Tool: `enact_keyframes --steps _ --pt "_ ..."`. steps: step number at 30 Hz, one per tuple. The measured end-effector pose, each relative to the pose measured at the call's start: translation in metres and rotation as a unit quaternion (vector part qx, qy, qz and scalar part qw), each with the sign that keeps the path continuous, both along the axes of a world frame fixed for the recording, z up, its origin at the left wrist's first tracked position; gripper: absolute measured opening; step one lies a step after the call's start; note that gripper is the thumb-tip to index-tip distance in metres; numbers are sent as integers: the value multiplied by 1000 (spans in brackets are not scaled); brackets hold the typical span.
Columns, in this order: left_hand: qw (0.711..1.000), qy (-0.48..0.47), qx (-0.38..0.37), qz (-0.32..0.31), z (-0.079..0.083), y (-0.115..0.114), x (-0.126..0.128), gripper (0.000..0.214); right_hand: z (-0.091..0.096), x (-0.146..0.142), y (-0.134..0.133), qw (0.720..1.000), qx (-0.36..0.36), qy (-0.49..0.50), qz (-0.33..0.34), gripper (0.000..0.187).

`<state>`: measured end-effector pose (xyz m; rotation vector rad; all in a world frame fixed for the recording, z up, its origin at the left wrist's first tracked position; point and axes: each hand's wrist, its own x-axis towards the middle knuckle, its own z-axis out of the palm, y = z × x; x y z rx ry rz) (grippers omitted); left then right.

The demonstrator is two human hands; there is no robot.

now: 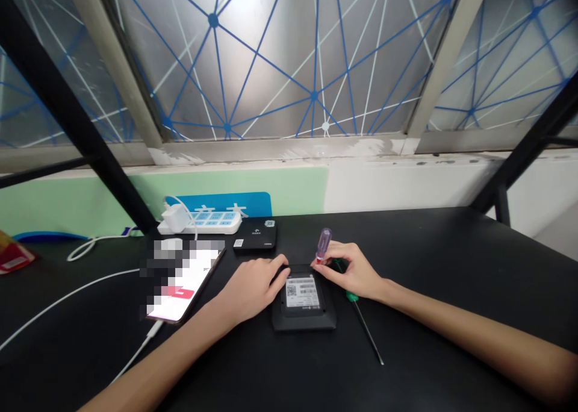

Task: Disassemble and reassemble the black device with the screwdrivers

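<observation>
A black rectangular device (303,321) lies on the table with a white barcode label (301,293) facing up. My left hand (255,285) grips its upper left corner, thumb and forefinger bent over the edge. In my right hand (354,269) is a small screwdriver (324,243) with a clear purple handle, pinched near its red collar. It stands almost upright over the device's upper right corner; its tip is hidden by the fingers. Partly under the right hand lies a longer screwdriver (368,330) with a green handle, its shaft pointing toward me.
Left of the hands lies a phone (178,308) with a lit, partly blurred screen and a white cable (139,349). Behind stand a black box (256,236) and a white power strip (221,222) with a charger (176,218). Black metal posts (85,123) flank the table.
</observation>
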<state>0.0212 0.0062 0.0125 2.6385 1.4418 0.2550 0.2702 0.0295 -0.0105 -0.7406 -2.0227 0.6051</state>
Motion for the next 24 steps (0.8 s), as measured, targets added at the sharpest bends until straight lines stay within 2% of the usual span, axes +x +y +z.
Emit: enact_keyframes --steps 8,18,24 --pt "1000 5 2 2 0 0 0 32 -6 1 3 1000 -11 2 -17 13" --pt "1000 7 0 1 1 -1 1 29 2 0 -1 1000 -6 -13 -9 11" --pt "1000 2 -3 1 2 -2 1 29 -1 0 1 1000 4 -8 -7 11"
